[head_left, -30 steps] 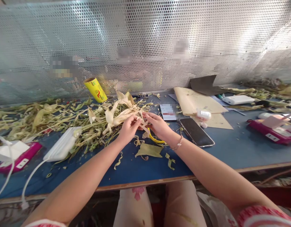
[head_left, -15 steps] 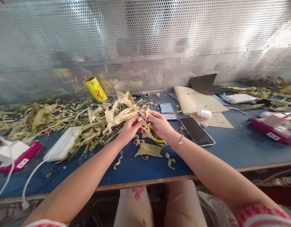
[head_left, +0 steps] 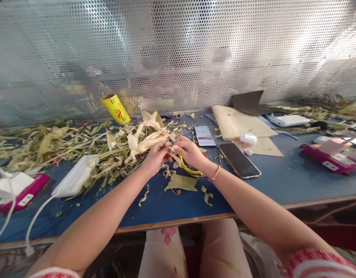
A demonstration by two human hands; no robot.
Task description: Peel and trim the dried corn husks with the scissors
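- Left hand (head_left: 157,158), at the centre of the frame, is closed in a pinch on a pale dry strip (head_left: 174,157).
- Yellow-handled scissors (head_left: 189,170) are grasped in the right hand (head_left: 187,151), just right of centre, and the strip is touched by its fingertips; how the fingers are set in the handles cannot be told.
- A blue table (head_left: 114,216) is spread across the frame, its brown front edge crossed by both forearms.
- Its left half is covered by a heap of dried leaves (head_left: 120,144); curled scraps are scattered below the hands.
- The upper frame is filled by a perforated metal panel (head_left: 180,38), against which blurred shapes are seen.
- The strip's long axis is slanted, its loose end pointed to the lower right.
- The scissors' tip is pointed to the upper left, their handles to the lower right.
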